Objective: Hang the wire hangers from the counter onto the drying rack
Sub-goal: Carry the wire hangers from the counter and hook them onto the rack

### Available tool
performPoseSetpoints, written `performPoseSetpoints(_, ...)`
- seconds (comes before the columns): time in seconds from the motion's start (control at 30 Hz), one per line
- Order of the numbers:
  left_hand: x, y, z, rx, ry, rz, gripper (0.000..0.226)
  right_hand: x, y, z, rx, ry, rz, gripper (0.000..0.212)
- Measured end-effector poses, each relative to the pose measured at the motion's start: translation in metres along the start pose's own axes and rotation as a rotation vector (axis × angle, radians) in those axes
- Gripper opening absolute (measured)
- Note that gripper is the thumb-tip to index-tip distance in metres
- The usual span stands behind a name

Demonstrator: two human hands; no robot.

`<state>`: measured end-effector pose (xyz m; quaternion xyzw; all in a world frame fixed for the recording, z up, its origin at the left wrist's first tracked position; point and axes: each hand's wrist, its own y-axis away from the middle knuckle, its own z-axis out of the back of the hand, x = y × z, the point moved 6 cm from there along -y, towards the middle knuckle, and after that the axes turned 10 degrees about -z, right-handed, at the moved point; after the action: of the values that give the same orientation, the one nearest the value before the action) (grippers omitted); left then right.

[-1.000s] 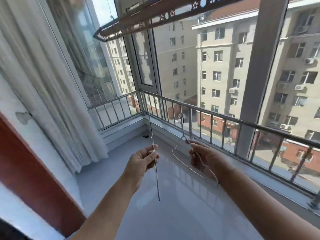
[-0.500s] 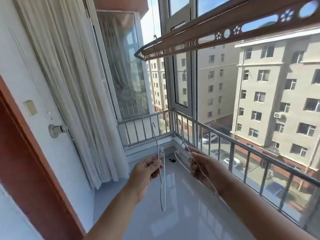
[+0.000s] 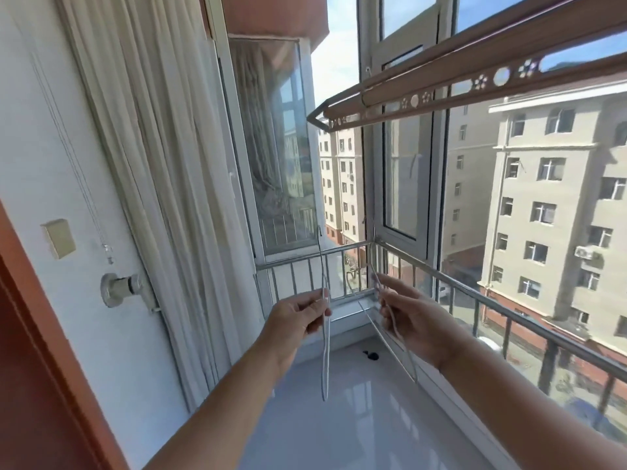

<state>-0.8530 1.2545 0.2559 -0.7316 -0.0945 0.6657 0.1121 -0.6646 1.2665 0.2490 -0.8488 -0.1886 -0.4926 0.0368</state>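
While both forearms reach out over the glossy white counter (image 3: pixel 356 429), each hand carries one wire hanger in the air above its far end. The left hand (image 3: pixel 298 318) has thumb and fingertips pinched together on the left hanger (image 3: pixel 325 368). That hanger is seen edge-on and hangs nearly upright, with its hook at the top and its narrow lower end pointing down at the counter without touching it. The right hand (image 3: pixel 412 320) has its fingers closed round the right hanger (image 3: pixel 383 335), which is tilted. Its hook rises in front of the window frame, and its long lower wires slant down toward the counter's right edge. The two hangers are near each other but do not touch.

A small dark speck (image 3: pixel 370 355) lies on the counter close to its far corner, lower than the gap between the hands. A metal railing (image 3: pixel 509 301) runs along the counter's right edge and turns across its far edge. On the left, a white curtain (image 3: pixel 163 164) hangs down to the counter, and the wall beside it carries a round white fitting (image 3: pixel 122 290) and a beige plate (image 3: pixel 58 238).

Well above both hands, the brown drying rack (image 3: pixel 441 93) runs from the upper right toward the window corner. Its bar is pierced with round and flower-shaped holes. Both hangers are below it and apart from it. Pale apartment blocks (image 3: pixel 549 198) stand beyond the glass.
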Motion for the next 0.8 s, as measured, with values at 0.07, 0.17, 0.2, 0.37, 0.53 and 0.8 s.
performPoseSetpoints(0.07, -0.004, -0.041, 0.023, 0.007, -0.007, -0.020, 0.020, 0.010, -0.042, -0.012, -0.024, -0.001, 0.021, 0.037)
performPoseSetpoints(0.17, -0.008, -0.101, 0.052, 0.022, -0.028, -0.041, 0.024, 0.026, -0.094, -0.033, -0.048, -0.020, 0.052, 0.032)
performPoseSetpoints(0.2, -0.008, -0.120, 0.061, 0.031, -0.040, -0.043, 0.025, 0.032, -0.110, -0.039, -0.053, -0.027, 0.068, 0.031)
performPoseSetpoints(0.37, 0.000, -0.203, 0.086, 0.043, -0.024, -0.043, 0.027, 0.056, -0.176, -0.059, -0.078, 0.011, 0.113, 0.038)
performPoseSetpoints(0.53, 0.011, -0.281, 0.095, 0.089, 0.023, -0.051, 0.026, 0.085, -0.250, -0.051, -0.117, 0.054, 0.184, 0.031)
performPoseSetpoints(0.8, 0.010, -0.438, 0.079, 0.143, 0.023, -0.140, 0.024, 0.163, -0.373, -0.027, -0.149, 0.091, 0.301, 0.034)
